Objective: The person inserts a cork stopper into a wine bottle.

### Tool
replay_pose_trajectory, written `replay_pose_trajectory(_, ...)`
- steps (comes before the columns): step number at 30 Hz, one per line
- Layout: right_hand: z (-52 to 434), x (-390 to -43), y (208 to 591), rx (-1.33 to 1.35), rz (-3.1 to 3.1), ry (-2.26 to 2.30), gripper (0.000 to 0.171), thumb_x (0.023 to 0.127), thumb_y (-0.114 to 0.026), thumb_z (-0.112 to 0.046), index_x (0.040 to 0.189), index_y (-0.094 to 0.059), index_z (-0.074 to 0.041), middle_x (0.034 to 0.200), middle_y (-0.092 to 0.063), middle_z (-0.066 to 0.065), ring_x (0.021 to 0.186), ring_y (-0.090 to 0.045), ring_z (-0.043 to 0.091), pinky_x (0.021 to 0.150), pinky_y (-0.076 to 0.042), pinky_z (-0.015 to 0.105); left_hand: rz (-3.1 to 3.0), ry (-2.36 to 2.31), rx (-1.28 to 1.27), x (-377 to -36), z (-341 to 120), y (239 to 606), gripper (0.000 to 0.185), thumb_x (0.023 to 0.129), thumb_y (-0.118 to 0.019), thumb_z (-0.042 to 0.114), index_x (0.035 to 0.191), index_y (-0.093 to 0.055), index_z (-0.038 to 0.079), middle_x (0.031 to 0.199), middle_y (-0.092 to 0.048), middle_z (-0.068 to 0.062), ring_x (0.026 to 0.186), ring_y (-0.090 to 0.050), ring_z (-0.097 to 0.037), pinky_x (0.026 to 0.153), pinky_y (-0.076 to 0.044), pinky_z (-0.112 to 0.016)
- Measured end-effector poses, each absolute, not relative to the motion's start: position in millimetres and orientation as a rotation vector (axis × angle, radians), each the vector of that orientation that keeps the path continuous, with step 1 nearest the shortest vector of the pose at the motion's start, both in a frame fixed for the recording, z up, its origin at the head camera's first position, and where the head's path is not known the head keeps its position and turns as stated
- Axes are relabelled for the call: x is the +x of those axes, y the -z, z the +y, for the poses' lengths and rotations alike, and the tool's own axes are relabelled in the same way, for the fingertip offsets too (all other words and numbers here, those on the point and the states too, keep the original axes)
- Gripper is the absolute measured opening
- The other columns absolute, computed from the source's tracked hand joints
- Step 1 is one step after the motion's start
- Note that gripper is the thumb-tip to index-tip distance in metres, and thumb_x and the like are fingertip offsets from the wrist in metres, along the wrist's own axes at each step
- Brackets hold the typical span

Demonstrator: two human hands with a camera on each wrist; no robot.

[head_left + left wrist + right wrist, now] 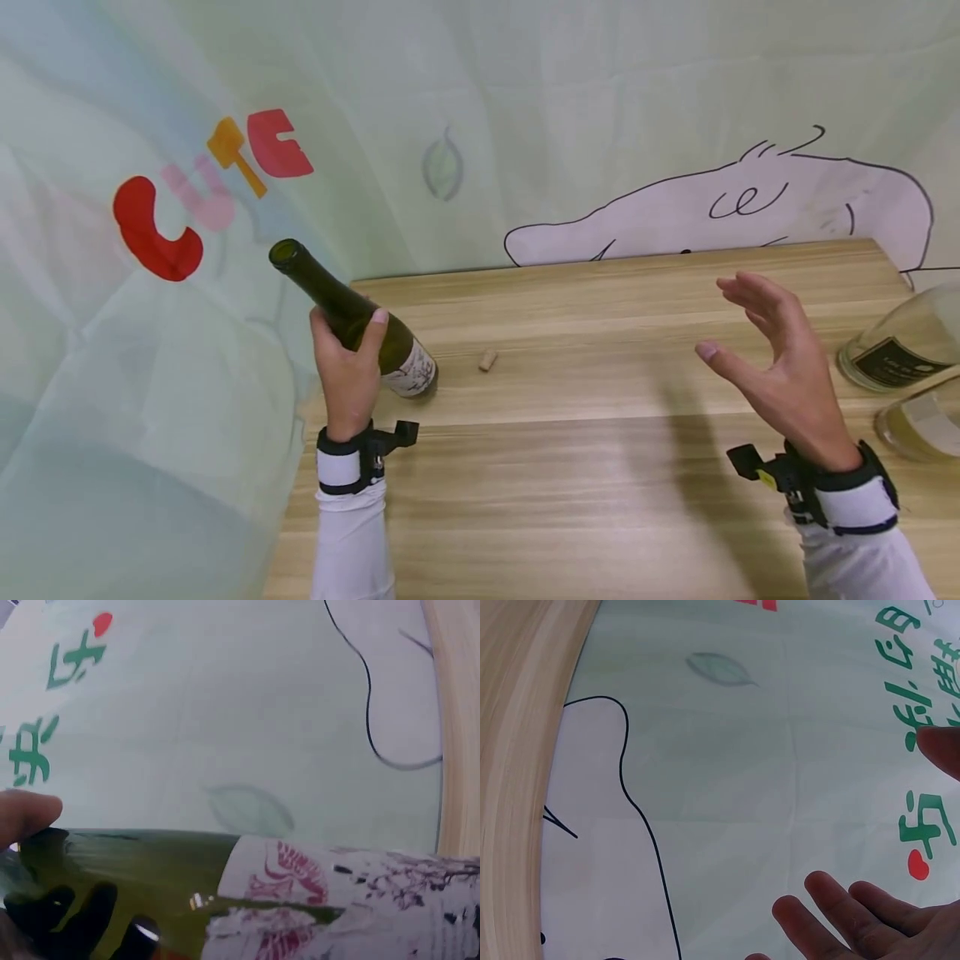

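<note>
My left hand (348,367) grips a dark green wine bottle (330,287) around its shoulder, thumb on the near side. The bottle's mouth is uncovered, and its white label (412,371) sits near the base at the table. In the left wrist view the label (300,900) shows red and dark print and a torn strip. A small cork (487,360) lies on the table to the right of that bottle. My right hand (787,375) hovers above the table's right side, fingers spread apart from the thumb, holding nothing; its fingers (840,911) also appear in the right wrist view.
Two clear glass bottles stand at the right edge: one with a black label (896,364), the other with a pale label (933,421). The wooden table (540,483) meets a printed cloth backdrop (562,108) behind, and the cloth also hangs along the left.
</note>
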State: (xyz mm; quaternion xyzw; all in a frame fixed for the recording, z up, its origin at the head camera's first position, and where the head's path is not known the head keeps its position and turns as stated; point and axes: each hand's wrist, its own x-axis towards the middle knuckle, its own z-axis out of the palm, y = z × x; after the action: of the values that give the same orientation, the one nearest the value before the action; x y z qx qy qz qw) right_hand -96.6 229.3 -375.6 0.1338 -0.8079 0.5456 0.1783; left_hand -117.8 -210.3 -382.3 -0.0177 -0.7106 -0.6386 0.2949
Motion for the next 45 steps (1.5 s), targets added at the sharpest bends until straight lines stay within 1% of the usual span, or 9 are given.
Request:
replay_pose_trajectory(6, 227.5, -95.6, 375.4, 0.389, -2.283, -1.551, 0.082, 0.08, -0.076, 0.008, 0.15, -0.041, -0.012, 0.144, -0.049, 0.012, 0.134, -0.042, 0.018, 0.114, -0.025, 0.03, -1.99, 1.761, -0.233, -103.4, -180.5, 381.5, 0.052, 0.095, -0.067, 0.004, 0.138, -0.039, -0.005, 0.127, -0.057, -0.007, 0.119, -0.053, -0.026, 0.101, -0.042, -0.042)
replay_pose_trajectory(12, 224.2, -94.4, 376.8, 0.401, -2.292, -1.561, 0.082, 0.079, -0.077, 0.008, 0.15, -0.042, -0.013, 0.143, -0.05, 0.011, 0.133, -0.043, 0.019, 0.113, -0.026, 0.03, -2.126, 1.848, -0.422, -87.9, -145.3, 384.6, 0.055, 0.095, -0.067, 0.005, 0.142, -0.039, 0.005, 0.132, -0.055, -0.008, 0.122, -0.053, -0.025, 0.101, -0.043, -0.048)
replay_pose_trajectory(15, 223.6, -93.6, 377.6, 0.404, -2.294, -1.553, 0.082, 0.079, -0.077, 0.009, 0.15, -0.042, -0.012, 0.143, -0.049, 0.012, 0.133, -0.043, 0.018, 0.113, -0.026, 0.029, -2.154, 1.893, -0.5, -81.4, -130.2, 386.4, 0.056, 0.094, -0.068, 0.004, 0.142, -0.04, 0.005, 0.131, -0.056, -0.009, 0.121, -0.054, -0.029, 0.1, -0.044, -0.05)
replay_pose_trajectory(20, 221.4, -94.3, 379.0, 0.398, -2.301, -1.554, 0.082, 0.08, -0.077, 0.009, 0.15, -0.042, -0.013, 0.143, -0.049, 0.012, 0.133, -0.043, 0.017, 0.114, -0.026, 0.029, -2.166, 1.96, -0.62, -72.3, -108.4, 390.8, 0.054, 0.093, -0.068, 0.002, 0.14, -0.043, 0.003, 0.13, -0.057, -0.008, 0.116, -0.055, -0.029, 0.095, -0.048, -0.047)
replay_pose_trajectory(25, 217.4, -95.4, 380.5, 0.403, -2.318, -1.55, 0.083, 0.079, -0.078, 0.008, 0.151, -0.042, -0.014, 0.143, -0.05, 0.012, 0.133, -0.043, 0.017, 0.113, -0.026, 0.029, -2.195, 1.995, -0.697, -61.5, -90.7, 395.7, 0.053, 0.093, -0.069, 0.004, 0.14, -0.044, 0.011, 0.13, -0.056, -0.006, 0.11, -0.058, -0.025, 0.09, -0.052, -0.043)
replay_pose_trajectory(29, 214.9, -96.3, 381.6, 0.413, -2.318, -1.551, 0.083, 0.079, -0.077, 0.009, 0.151, -0.041, -0.014, 0.144, -0.049, 0.012, 0.134, -0.043, 0.017, 0.113, -0.026, 0.029, -2.212, 2.025, -0.755, -56.4, -78.6, 398.6, 0.053, 0.094, -0.068, 0.006, 0.14, -0.043, 0.011, 0.127, -0.057, -0.007, 0.105, -0.06, -0.023, 0.088, -0.053, -0.041)
replay_pose_trajectory(36, 210.0, -97.1, 384.6, 0.426, -2.324, -1.569, 0.083, 0.079, -0.078, 0.007, 0.151, -0.042, -0.013, 0.143, -0.05, 0.011, 0.133, -0.043, 0.017, 0.113, -0.026, 0.029, -2.186, 2.035, -0.882, -56.2, -62.0, 403.9, 0.047, 0.095, -0.068, 0.006, 0.136, -0.044, 0.009, 0.12, -0.059, -0.009, 0.105, -0.059, -0.021, 0.089, -0.053, -0.038)
replay_pose_trajectory(41, 208.4, -97.3, 386.0, 0.441, -2.326, -1.559, 0.084, 0.078, -0.079, 0.008, 0.151, -0.042, -0.013, 0.143, -0.051, 0.011, 0.134, -0.043, 0.017, 0.113, -0.027, 0.029, -2.203, 1.944, -0.941, -57.6, -55.0, 409.0, 0.046, 0.094, -0.068, 0.009, 0.134, -0.044, 0.01, 0.111, -0.058, -0.007, 0.102, -0.057, -0.019, 0.086, -0.052, -0.035)
replay_pose_trajectory(45, 208.2, -97.6, 387.3, 0.442, -2.333, -1.555, 0.084, 0.079, -0.079, 0.007, 0.151, -0.041, -0.014, 0.144, -0.051, 0.011, 0.134, -0.043, 0.016, 0.112, -0.027, 0.029, -2.209, 1.903, -0.957, -58.3, -52.0, 412.3, 0.047, 0.094, -0.068, 0.011, 0.134, -0.044, 0.011, 0.111, -0.058, -0.006, 0.102, -0.057, -0.019, 0.086, -0.052, -0.035)
